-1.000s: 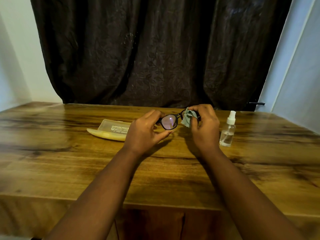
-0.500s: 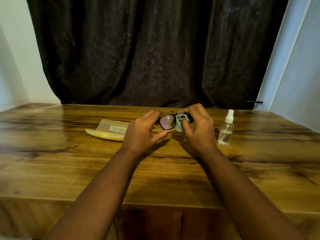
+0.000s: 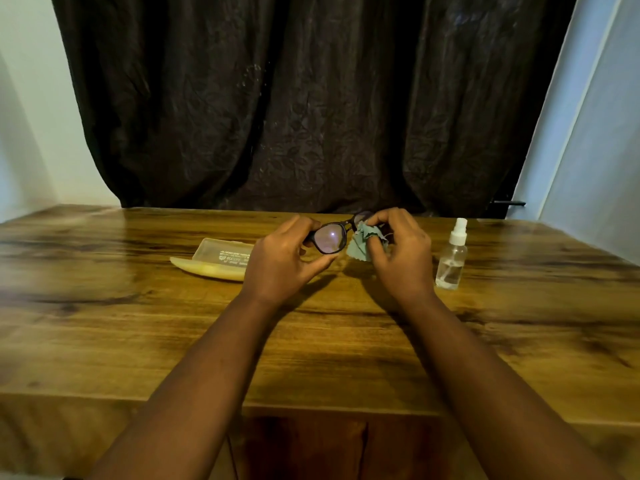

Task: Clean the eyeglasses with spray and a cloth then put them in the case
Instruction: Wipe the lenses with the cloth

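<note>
Black-framed eyeglasses [image 3: 329, 238] are held above the wooden table [image 3: 104, 327], at its far middle. My left hand [image 3: 282, 261] pinches the frame's left side between thumb and fingers. My right hand [image 3: 403, 252] pinches a small grey-green cloth [image 3: 362, 242] against the right lens, which the cloth and fingers mostly hide. An open translucent yellow case [image 3: 216, 259] lies on the table to the left of my hands. A small clear spray bottle [image 3: 452, 259] with a white nozzle stands upright to the right of my right hand.
A dark crinkled curtain [image 3: 311, 98] hangs behind the table's far edge. Pale walls stand to the left and right. The table's front edge [image 3: 311, 405] runs below my forearms.
The cloth in my right hand has shifted on the right lens and hangs lower and more spread out. The glasses are tilted a little. Case and bottle stay put.
</note>
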